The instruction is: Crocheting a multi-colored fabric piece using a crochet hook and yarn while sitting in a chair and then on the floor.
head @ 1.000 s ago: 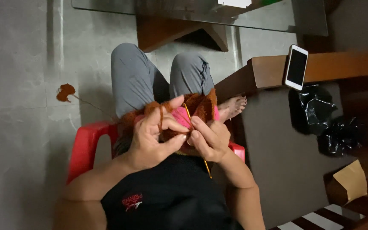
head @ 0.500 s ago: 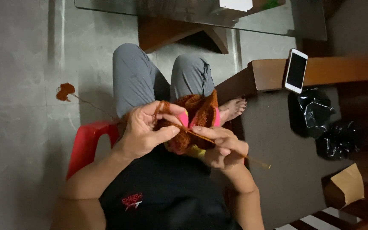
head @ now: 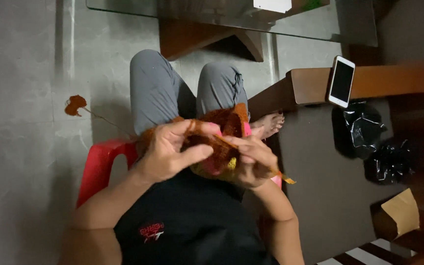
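I sit on a red plastic chair (head: 99,164) and look down at my lap. My left hand (head: 172,149) pinches the orange-brown and pink knitted piece (head: 224,130), with orange yarn looped over its fingers. My right hand (head: 251,159) grips a thin yellow-orange crochet hook (head: 280,175), whose shaft crosses the knitted piece and sticks out to the lower right. A strand of orange yarn runs left from the work to a small orange yarn clump (head: 75,104) on the floor.
A glass table (head: 212,14) with a wooden base stands ahead of my knees. A white phone (head: 342,81) leans on a wooden bench arm at right. Black plastic bags (head: 374,147) and a cardboard box (head: 401,213) lie on the dark floor at right.
The hook has swung from pointing down toward my body to lying sideways toward the lower right. Both hands have shifted slightly over the knitted piece.
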